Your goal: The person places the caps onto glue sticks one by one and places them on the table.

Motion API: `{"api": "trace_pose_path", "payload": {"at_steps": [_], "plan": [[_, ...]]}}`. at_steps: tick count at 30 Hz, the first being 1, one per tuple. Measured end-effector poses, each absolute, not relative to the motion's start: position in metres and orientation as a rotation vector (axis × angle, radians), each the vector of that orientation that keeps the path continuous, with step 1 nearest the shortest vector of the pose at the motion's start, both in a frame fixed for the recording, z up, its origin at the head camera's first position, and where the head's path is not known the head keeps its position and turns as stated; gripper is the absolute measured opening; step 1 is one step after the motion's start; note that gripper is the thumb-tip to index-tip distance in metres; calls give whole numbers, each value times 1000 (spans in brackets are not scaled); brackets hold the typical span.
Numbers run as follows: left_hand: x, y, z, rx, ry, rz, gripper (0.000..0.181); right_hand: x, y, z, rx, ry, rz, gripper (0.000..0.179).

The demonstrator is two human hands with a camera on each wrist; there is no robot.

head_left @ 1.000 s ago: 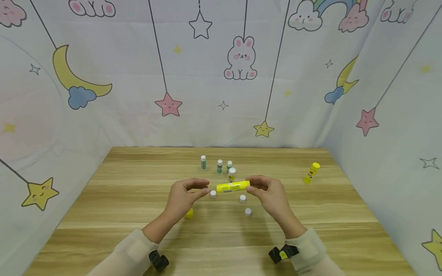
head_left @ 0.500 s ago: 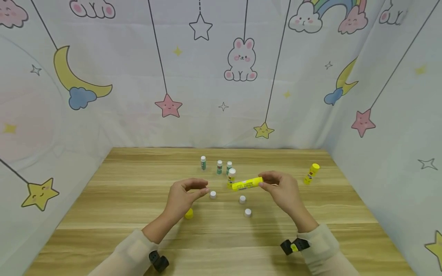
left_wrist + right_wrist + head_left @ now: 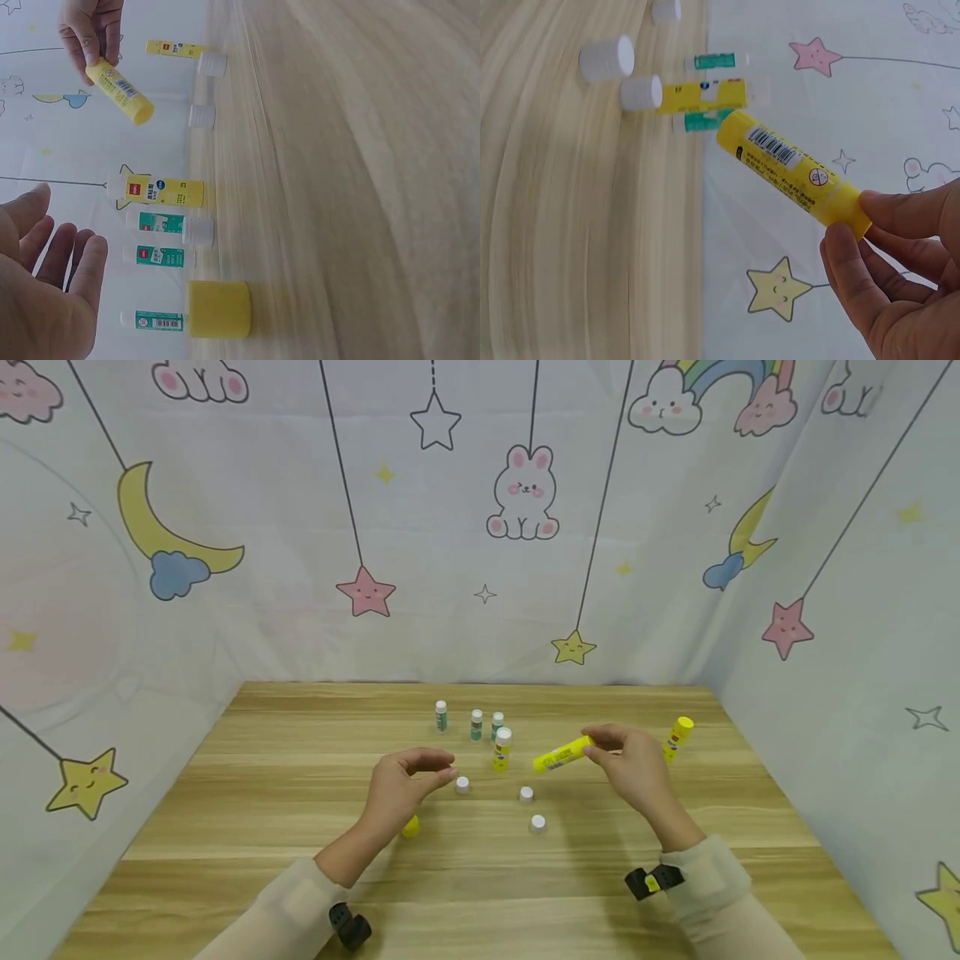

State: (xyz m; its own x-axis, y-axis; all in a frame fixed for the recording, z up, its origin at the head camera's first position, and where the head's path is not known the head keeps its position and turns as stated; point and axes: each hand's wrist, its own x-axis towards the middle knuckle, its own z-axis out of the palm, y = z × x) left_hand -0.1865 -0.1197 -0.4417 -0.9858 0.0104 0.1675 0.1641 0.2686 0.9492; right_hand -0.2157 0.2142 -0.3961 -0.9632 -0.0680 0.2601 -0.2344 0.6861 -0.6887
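On the worktop (image 3: 480, 897) we see, from the left, the left hand (image 3: 396, 787) raised with thumb and fingers apart, a yellow cap (image 3: 410, 827) beside its wrist; toward the far edge stand three green glue sticks (image 3: 476, 727), with a white-topped yellow stick (image 3: 502, 752) just in front; three white caps (image 3: 527, 794) lie nearer us; then we find the yellow glue stick (image 3: 558, 756) tilted above the worktop, its right end pinched by the right hand (image 3: 633, 768); behind that hand, toward the far right corner, stands an all-yellow stick (image 3: 681, 732).
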Motion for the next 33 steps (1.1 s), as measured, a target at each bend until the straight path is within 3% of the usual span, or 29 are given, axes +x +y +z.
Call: {"api": "trace_pose_path", "payload": {"at_steps": [33], "plan": [[-197,-107,-450,-161,-2407,-1821,22,-249,286,-406,155,-2771,648,26]]}}
